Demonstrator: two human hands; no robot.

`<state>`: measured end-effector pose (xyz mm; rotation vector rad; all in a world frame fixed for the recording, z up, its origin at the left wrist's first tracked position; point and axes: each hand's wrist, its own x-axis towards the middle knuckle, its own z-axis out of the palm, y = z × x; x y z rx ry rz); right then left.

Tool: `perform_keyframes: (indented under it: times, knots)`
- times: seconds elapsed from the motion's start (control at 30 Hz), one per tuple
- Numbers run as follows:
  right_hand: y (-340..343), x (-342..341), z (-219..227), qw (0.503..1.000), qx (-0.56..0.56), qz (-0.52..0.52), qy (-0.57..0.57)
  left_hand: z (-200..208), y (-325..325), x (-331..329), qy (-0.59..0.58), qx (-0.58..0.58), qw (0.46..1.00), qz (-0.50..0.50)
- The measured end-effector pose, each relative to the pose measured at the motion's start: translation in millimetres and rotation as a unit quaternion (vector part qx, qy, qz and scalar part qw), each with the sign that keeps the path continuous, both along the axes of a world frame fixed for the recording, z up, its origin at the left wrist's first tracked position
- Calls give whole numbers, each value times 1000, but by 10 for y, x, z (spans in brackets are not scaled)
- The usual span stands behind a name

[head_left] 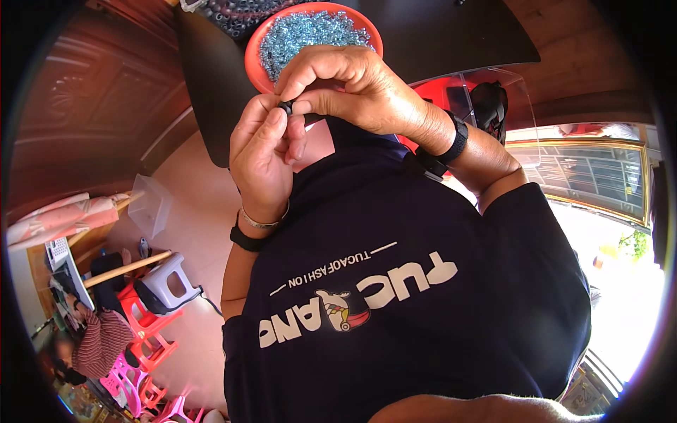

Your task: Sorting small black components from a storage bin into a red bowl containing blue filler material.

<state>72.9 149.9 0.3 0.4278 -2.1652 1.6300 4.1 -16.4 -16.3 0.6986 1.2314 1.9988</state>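
Observation:
My left hand [262, 151] pinches a small black piece [285, 107], rounded like a ring or cap, between thumb and fingers. From the right, my right hand [352, 84] meets it, its thumb and forefinger closed at the same piece. The fingers cover much of it, so its exact kind does not show. Just beyond both hands, an orange-red bowl [376, 35] holds a heap of small, clear bluish pieces [310, 35]. The bowl stands on a dark table [451, 35], and my hands are held in front of the table's near edge.
Dark ring-like pieces [236, 15] fill a container behind the bowl, at the left. A clear plastic box [518, 92] with a black bag [488, 106] is at the right. To the left are a grey stool [169, 282], red stools [144, 317] and a person in a striped top [104, 342].

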Motion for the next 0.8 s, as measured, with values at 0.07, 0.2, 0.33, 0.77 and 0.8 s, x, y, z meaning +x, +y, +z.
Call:
perform_keyframes:
  times: [0.07, 0.2, 0.33, 0.77, 0.8]
  knots:
    - [-36, -1, -49, 999, -42, 4, -3, 6, -2, 29, 6, -4, 1000, 7]
    - [-56, -7, -149, 983, -175, 36, -46, -16, 14, 25, 5, 11, 1000, 21]
    - [-49, 1, -108, 993, -112, 23, -19, -34, 18, 5, 3, 44, 999, 23]
    - [-89, -56, -17, 994, -97, 24, -33, -61, 39, -20, 82, 4, 996, 38]
    - [-111, -43, 36, 997, -75, 14, -25, -61, 34, -19, 77, 10, 996, 52]
